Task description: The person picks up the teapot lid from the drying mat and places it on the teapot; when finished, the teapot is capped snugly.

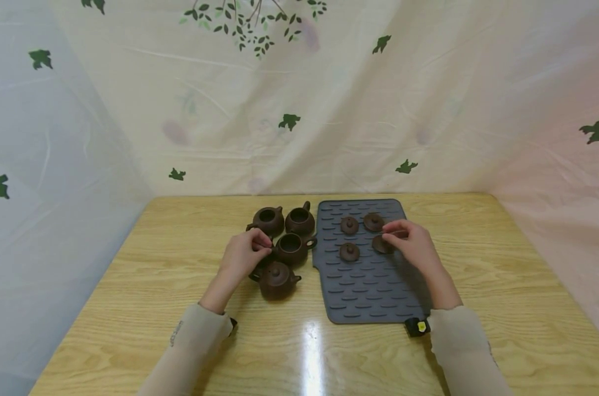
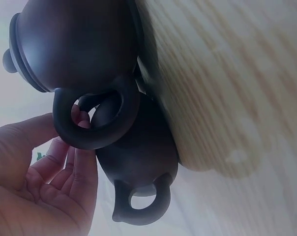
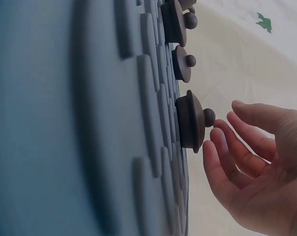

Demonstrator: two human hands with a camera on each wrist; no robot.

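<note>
Three lidless brown teapots and a lidded teapot stand close together. My left hand pinches the spout of the middle lidless teapot between thumb and fingertips; in the left wrist view the lidded pot's handle partly hides the fingertips. Brown lids lie knob-up on a grey mat. Beside the knob of the near right lid, my right hand has its thumb and fingers spread apart, holding nothing.
Behind the middle pot stand two lidless teapots. Three other lids lie on the mat. A small black object with a yellow mark is by my right sleeve. A leaf-patterned curtain hangs behind the wooden table.
</note>
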